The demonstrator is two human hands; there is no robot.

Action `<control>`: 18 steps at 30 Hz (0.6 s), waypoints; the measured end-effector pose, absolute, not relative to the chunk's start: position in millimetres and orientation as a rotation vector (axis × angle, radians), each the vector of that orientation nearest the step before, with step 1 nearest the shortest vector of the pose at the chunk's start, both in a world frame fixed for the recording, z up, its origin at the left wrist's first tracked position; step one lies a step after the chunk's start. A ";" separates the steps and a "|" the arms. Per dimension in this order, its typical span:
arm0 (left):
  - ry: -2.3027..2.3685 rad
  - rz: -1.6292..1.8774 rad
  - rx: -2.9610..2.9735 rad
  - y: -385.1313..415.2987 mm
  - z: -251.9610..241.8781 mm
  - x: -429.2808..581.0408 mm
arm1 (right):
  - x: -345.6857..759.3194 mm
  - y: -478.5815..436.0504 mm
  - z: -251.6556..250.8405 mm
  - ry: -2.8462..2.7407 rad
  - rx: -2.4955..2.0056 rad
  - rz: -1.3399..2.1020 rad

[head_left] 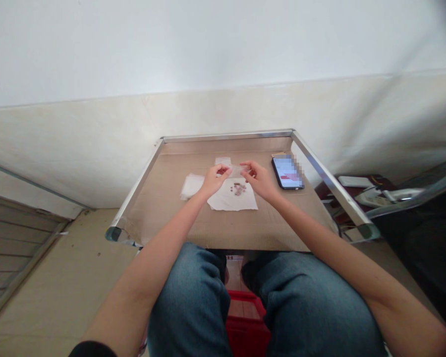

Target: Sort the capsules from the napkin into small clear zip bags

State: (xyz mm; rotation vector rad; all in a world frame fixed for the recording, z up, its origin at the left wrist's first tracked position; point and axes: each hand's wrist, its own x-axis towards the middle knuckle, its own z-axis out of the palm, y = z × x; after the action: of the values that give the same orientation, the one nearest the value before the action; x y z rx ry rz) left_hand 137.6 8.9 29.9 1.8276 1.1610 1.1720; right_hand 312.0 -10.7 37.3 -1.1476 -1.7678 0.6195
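Between my hands, above the table, is a small translucent plastic bag (236,170). My left hand (217,178) pinches its left edge with thumb and forefinger. At the right edge, the fingers of my right hand (257,177) are bent and closed on it. Below them a torn-edged sheet of white paper (226,202) lies flat, bearing several small brownish pieces (239,189) too small to name. Left of the paper sits a loose pile of thin whitish plastic bags (192,186). Behind my left hand lies another small whitish piece (223,161).
A phone (288,172) with a lit screen lies at the table's right. Brown cardboard (163,198) covers the tabletop inside a metal frame (226,134) against the wall. A red plastic stool or basket (247,332) shows between my knees. White devices (386,196) stand beyond the right rail.
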 end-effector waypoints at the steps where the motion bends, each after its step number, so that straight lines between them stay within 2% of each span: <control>1: 1.152 1.182 1.793 9.6 30.2 137.4 | 312.2 -9.9 37.0 -1.729 -1.140 0.648; 6: 1.144 1.169 1.557 8.3 32.0 136.1 | 312.8 -6.5 35.4 -1.528 -1.131 0.871; 12: 1.039 1.143 1.369 1.7 37.9 140.3 | 305.7 -12.8 34.5 -1.258 -1.156 1.322; 18: 1.023 1.138 1.279 0.4 39.1 143.9 | 302.6 -14.8 32.0 -1.206 -1.094 1.336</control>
State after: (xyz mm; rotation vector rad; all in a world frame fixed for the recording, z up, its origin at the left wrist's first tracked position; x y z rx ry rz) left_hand 143.9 0.4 39.1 1.2794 1.0225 1.1382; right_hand 302.6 -14.8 32.0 -1.0941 -1.2057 1.3361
